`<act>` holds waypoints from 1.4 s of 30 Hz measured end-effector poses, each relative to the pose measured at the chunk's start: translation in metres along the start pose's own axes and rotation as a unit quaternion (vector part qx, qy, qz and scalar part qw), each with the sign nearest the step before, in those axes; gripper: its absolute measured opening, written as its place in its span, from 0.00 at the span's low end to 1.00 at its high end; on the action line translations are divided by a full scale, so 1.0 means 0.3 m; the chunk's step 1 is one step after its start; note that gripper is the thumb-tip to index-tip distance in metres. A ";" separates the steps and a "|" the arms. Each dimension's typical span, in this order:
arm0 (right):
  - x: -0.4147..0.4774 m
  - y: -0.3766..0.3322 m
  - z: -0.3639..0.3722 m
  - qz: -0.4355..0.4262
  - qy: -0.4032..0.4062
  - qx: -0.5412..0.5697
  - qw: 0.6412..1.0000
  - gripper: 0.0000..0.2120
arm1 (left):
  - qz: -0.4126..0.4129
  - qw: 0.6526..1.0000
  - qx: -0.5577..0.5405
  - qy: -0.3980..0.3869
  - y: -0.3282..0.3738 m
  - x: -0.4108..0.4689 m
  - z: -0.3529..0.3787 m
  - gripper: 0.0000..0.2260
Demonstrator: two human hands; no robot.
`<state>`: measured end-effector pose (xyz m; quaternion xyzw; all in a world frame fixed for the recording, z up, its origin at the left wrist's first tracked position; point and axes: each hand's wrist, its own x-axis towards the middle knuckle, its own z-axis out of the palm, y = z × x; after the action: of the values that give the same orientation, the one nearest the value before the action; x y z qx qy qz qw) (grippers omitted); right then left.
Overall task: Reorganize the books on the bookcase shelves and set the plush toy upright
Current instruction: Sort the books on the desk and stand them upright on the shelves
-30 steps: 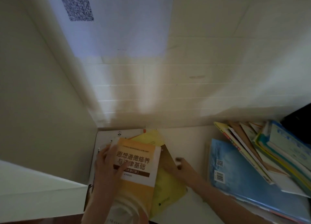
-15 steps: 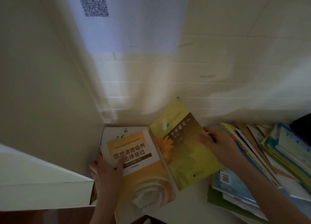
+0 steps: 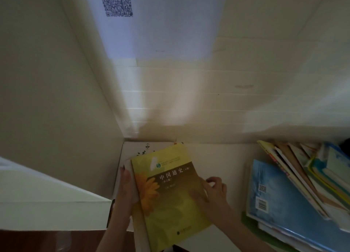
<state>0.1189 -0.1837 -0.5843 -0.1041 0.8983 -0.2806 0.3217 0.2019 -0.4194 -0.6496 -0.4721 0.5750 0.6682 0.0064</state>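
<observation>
Your left hand (image 3: 126,189) lies flat, fingers straight and together, pressed against the left edge of the stack in the shelf corner. Your right hand (image 3: 214,193) grips the right edge of the yellow book (image 3: 170,191): fingers curled at the edge, thumb on the cover. That book lies face up between your two hands, on top of the stack, with a sunflower and a dark title band on its cover. Beyond your left fingertips a white book (image 3: 136,147) shows from under it, hard against the back wall. The side panel (image 3: 56,100) of the bookcase stands just left of your left hand. Bare shelf board (image 3: 217,157) lies beyond your right hand. Well to the right of your right hand, a blue book (image 3: 274,191) lies flat on a loose pile, with several leaning books (image 3: 295,164) slumped against it. Far above both hands, a white sheet (image 3: 161,20) with a QR code (image 3: 117,1) hangs on the wall.
</observation>
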 end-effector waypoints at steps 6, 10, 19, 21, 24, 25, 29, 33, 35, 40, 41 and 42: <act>0.013 -0.017 0.106 0.006 -0.108 0.198 0.974 0.48 | 0.024 0.999 -0.026 -0.002 0.061 -0.095 0.026 0.48; 0.016 -0.026 0.123 -0.015 -0.118 0.259 0.959 0.55 | -0.007 0.999 -0.023 -0.046 0.121 -0.110 0.007 0.45; 0.121 -0.001 0.073 0.112 -0.230 0.352 0.900 0.49 | -0.037 0.999 -0.022 -0.028 0.084 -0.118 0.031 0.38; 0.116 -0.009 0.081 0.103 -0.225 0.380 0.891 0.44 | -0.020 1.000 0.005 -0.024 0.058 -0.131 0.022 0.40; 0.107 0.012 0.086 0.119 -0.167 0.376 0.904 0.49 | -0.012 0.999 0.037 -0.038 0.060 -0.119 0.032 0.49; 0.098 0.024 0.086 0.122 -0.155 0.373 0.907 0.50 | -0.011 0.998 0.038 -0.049 0.073 -0.120 0.045 0.51; 0.066 0.099 0.047 0.149 -0.106 0.386 0.904 0.48 | 0.002 0.996 0.057 -0.067 0.090 -0.116 0.144 0.55; 0.051 0.194 -0.033 0.178 -0.067 0.429 0.883 0.46 | 0.028 0.991 0.075 -0.105 0.118 -0.116 0.288 0.46; 0.042 0.224 -0.056 0.192 -0.051 0.457 0.867 0.42 | 0.032 0.986 0.110 -0.119 0.144 -0.119 0.361 0.35; 0.030 0.241 -0.072 0.221 0.001 0.507 0.833 0.34 | 0.053 0.974 0.152 -0.162 0.157 -0.097 0.454 0.41; 0.030 0.240 -0.073 0.224 0.009 0.515 0.828 0.30 | 0.047 0.974 0.154 -0.161 0.156 -0.099 0.456 0.39; 0.028 0.243 -0.073 0.230 0.015 0.519 0.823 0.28 | 0.042 0.974 0.149 -0.163 0.149 -0.097 0.456 0.36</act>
<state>0.0979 -0.1173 -0.6165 0.2924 0.6221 -0.6248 0.3704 0.1080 -0.3130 -0.6117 -0.3255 0.6788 0.6427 0.1423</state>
